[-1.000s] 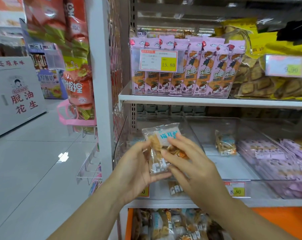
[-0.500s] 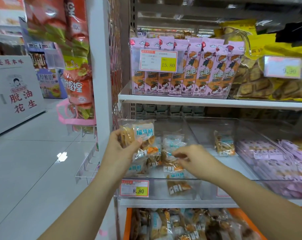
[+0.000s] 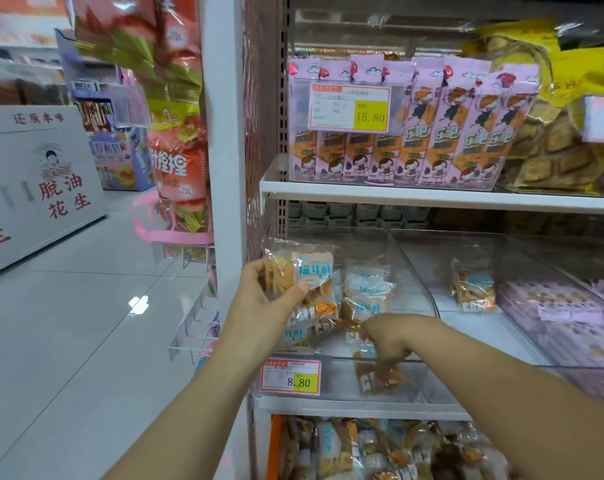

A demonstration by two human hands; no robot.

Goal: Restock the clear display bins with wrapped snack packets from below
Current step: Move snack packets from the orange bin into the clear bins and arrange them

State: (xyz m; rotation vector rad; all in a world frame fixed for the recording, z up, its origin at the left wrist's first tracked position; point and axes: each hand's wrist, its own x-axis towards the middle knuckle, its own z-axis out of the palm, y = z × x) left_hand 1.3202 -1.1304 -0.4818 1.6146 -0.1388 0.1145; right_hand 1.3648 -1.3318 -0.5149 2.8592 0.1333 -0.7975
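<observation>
Snack packets [image 3: 304, 271]: bunch gripped in left hand [image 3: 262, 306], raised over left end of clear bin [image 3: 413, 271]. Right hand [image 3: 387, 334] low inside bin front, fingers curled down, apparently pinching top of single packet [image 3: 380, 377] against bin front wall. Spare stock [image 3: 362, 448] on shelf under bin. To do well: stand each packet upright, label forward; feed one at a time from bunch; keep bunch above bin so drops land inside.
</observation>
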